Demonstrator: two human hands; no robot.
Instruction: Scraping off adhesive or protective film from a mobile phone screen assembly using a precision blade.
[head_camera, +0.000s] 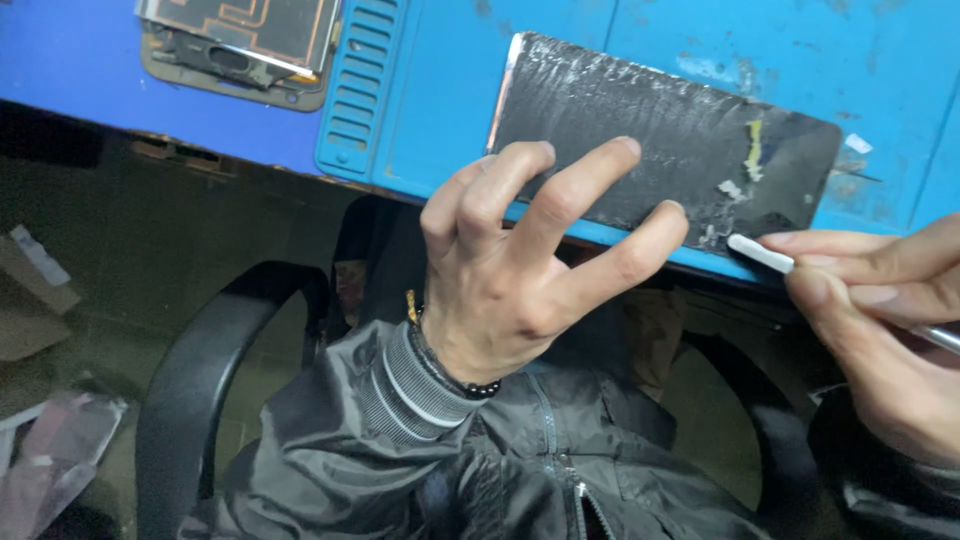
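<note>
A dark phone panel (660, 150) is laid flat on the blue work mat (440, 90), right at the near edge, with smeared adhesive and a yellowish scrap of glue left near its right end. It's being pinned down by the left hand (510, 270), which is spread wide open with nothing gripped; only the fingertips are pressed on the panel's lower edge. A thin white-tipped scraper tool (762, 253) is pinched in the right hand (880, 330), fingers closed snugly around it, and the tip is set against the panel's lower right corner, just beside the left little finger. So the step in hand looks like old glue being scraped off the panel, and it's judged to be partway done, since residue is visible across much of the surface. For the next move a shallow blade angle and steady downward hold would be called for, so the panel isn't slid off the mat edge. Another opened device (240, 45) is parked at the top left, well apart.
</note>
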